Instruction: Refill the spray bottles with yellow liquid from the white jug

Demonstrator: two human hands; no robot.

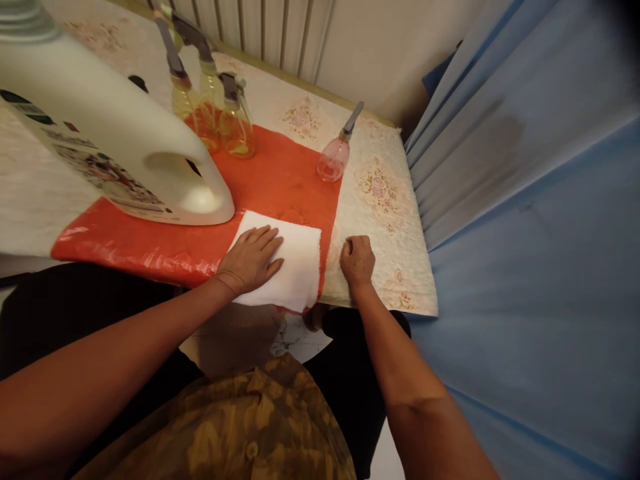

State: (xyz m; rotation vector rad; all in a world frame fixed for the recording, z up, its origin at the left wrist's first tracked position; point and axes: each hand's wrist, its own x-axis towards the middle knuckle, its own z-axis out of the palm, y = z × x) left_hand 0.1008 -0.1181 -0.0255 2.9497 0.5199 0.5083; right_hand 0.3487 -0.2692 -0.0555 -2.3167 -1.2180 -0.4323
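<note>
My left hand (253, 259) lies flat on a folded white cloth (295, 257), its fingers stretched and a little apart. The cloth rests on a red plastic sheet (280, 173) near the table's front edge. To the right of the sheet, my right hand (359, 259) is curled into a fist on the floral table cover (385, 233), and nothing shows sticking out of it. A large pale-green jug (135, 127) with a label and a moulded handle stands on the sheet, left of the white cloth.
Several yellow-tinted spray bottles (237, 130) stand together behind the jug. A pink spray bottle (333, 159) sits at the sheet's right edge. A blue curtain (525, 267) hangs along the right side, and a wall (370, 47) borders the table's back.
</note>
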